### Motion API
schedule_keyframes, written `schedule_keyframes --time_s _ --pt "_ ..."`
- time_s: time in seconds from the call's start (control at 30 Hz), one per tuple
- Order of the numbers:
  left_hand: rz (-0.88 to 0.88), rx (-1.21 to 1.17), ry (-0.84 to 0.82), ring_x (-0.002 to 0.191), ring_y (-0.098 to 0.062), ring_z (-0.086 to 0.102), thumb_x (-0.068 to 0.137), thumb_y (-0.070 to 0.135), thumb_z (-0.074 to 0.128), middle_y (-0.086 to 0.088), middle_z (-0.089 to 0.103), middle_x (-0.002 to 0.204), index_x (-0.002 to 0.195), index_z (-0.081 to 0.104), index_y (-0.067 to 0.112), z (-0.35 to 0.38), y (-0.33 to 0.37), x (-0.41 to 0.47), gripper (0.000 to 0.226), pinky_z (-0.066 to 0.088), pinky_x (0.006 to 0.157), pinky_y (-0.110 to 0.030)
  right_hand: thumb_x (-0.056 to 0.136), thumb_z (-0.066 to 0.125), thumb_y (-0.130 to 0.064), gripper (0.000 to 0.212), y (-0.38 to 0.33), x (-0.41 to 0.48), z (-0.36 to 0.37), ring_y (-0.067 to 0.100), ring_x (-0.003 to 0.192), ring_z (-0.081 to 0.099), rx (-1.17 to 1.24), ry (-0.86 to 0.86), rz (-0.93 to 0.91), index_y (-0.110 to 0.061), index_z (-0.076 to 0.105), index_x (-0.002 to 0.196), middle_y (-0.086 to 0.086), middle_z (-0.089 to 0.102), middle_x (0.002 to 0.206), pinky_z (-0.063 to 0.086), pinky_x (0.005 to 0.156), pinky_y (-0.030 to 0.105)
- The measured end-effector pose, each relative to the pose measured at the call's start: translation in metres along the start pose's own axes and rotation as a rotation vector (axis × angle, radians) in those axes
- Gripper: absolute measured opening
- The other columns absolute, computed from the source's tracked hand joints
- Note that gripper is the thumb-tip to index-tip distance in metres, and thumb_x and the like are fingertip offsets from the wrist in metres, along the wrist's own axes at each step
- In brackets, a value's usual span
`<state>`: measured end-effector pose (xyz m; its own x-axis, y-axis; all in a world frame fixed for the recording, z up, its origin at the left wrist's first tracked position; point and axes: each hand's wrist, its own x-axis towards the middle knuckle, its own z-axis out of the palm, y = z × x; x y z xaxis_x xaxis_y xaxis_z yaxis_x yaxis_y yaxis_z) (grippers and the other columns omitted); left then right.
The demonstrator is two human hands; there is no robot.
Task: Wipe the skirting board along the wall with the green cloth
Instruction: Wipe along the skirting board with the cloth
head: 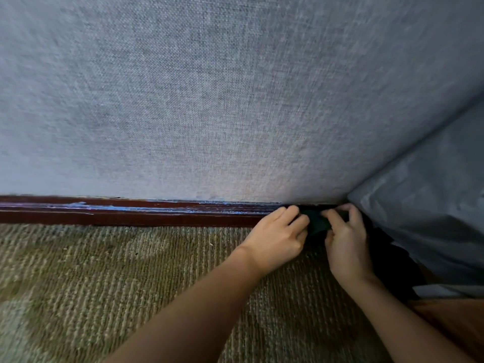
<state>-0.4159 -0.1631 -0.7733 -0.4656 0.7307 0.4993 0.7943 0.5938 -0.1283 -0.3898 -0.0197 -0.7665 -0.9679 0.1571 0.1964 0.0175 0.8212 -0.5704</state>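
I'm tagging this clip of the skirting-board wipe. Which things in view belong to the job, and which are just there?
Belongs to the job:
green cloth, gripped between left hand and right hand
skirting board

Just there:
carpet
wall with woven covering
grey sheeting at the right

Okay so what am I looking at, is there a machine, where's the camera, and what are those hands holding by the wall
No machine: these are a person's bare arms, filmed by one wide-angle camera worn on their head, looking down. The left hand and right hand both grip a dark green cloth against the reddish-brown skirting board at the foot of the grey textured wall. Below lies a ribbed olive carpet. At the right is something under a pale grey cover; I cannot tell what.
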Motion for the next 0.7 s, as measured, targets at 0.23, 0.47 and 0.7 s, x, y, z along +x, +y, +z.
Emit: schedule_keyframes --time_s 0.23,0.47,0.7 --pt "0.087 0.043 -0.015 0.072 -0.019 0.059 0.083 0.013 0.047 0.001 0.064 0.078 0.074 0.074 0.016 -0.002 -0.007 -0.001 0.028 0.041 0.065 -0.026 0.066 0.053 0.025 0.038 -0.004 -0.006 0.012 0.037 0.093 0.052 -0.141 0.143 0.057 0.008 0.063 0.098 0.024 0.051 0.103 0.033 0.082 0.019" --pt "0.040 0.010 0.019 0.069 -0.021 0.058 0.082 0.011 0.047 -0.001 0.064 0.076 0.069 0.072 0.013 0.004 0.003 0.002 0.028 0.042 0.061 -0.028 0.070 0.053 0.021 0.033 0.007 0.000 -0.002 0.042 0.084 0.053 -0.179 0.007 -0.039 0.005 0.064 0.096 0.027 0.054 0.100 0.033 0.071 0.028" --pt "0.021 -0.017 -0.007 0.071 -0.020 0.058 0.082 0.010 0.046 -0.001 0.063 0.076 0.067 0.070 0.014 0.008 0.012 0.016 0.028 0.041 0.063 -0.028 0.070 0.050 0.023 0.035 0.019 0.005 -0.011 0.038 0.087 0.051 -0.175 0.017 -0.015 0.005 0.065 0.096 0.026 0.055 0.101 0.025 0.069 0.015"
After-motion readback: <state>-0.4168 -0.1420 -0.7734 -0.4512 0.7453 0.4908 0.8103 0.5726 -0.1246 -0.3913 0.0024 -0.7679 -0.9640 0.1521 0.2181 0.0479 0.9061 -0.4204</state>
